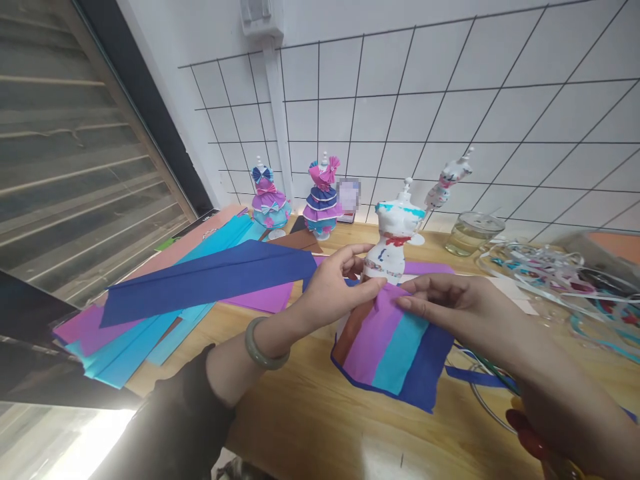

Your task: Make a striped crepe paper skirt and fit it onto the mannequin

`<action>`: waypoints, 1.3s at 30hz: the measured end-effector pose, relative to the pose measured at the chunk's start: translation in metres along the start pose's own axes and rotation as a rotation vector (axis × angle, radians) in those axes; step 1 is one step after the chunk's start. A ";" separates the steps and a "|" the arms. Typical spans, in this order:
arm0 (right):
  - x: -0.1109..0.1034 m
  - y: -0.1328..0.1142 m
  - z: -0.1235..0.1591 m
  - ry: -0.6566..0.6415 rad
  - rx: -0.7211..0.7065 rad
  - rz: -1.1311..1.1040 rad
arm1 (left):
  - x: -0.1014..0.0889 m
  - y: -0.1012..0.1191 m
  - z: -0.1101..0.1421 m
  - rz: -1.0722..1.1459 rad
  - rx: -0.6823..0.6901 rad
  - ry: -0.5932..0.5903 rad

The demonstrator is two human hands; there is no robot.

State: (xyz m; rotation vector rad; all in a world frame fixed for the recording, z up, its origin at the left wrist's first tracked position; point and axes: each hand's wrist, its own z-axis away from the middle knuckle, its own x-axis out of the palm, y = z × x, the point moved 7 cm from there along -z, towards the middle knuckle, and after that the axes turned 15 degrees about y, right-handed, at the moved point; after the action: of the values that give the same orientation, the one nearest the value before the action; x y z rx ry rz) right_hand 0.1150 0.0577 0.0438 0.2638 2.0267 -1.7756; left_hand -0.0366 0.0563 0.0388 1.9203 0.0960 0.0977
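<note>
A small white dress form (393, 250) stands upright in front of me, with turquoise, red and blue marks on it. A striped paper skirt (387, 347) in brown, purple, turquoise and dark blue hangs at its lower part. My left hand (345, 283) reaches around the form's left side, its thumb pressing the skirt's top edge against it. My right hand (445, 303) pinches the same top edge farther right, between thumb and fingers. Part of the form's base is hidden behind the skirt.
Coloured paper strips (210, 273) lie in a pile on the left. Two dressed mini forms (323, 200) and a tilted bare form (447, 180) stand near the wall. A glass jar of liquid (473, 235) and tangled ribbons (555, 273) are at right.
</note>
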 end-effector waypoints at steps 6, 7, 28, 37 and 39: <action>0.001 0.002 0.003 -0.032 0.016 -0.028 | 0.003 -0.001 0.001 -0.017 -0.025 -0.017; 0.001 0.001 0.003 -0.035 0.009 -0.017 | 0.003 -0.001 0.001 -0.022 -0.027 -0.022; -0.002 -0.012 0.008 -0.008 -0.101 0.050 | 0.005 0.002 0.003 0.018 -0.030 -0.074; -0.003 -0.027 0.010 0.074 -0.236 0.107 | 0.006 0.006 0.003 0.035 -0.009 -0.066; -0.003 -0.029 0.010 0.073 -0.256 0.103 | 0.005 0.006 0.003 0.038 -0.002 -0.060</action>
State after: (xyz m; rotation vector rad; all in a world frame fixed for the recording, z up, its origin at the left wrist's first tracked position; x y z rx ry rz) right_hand 0.1074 0.0439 0.0706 0.3506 2.2212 -1.4467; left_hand -0.0308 0.0515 0.0436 1.9214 0.0194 0.0660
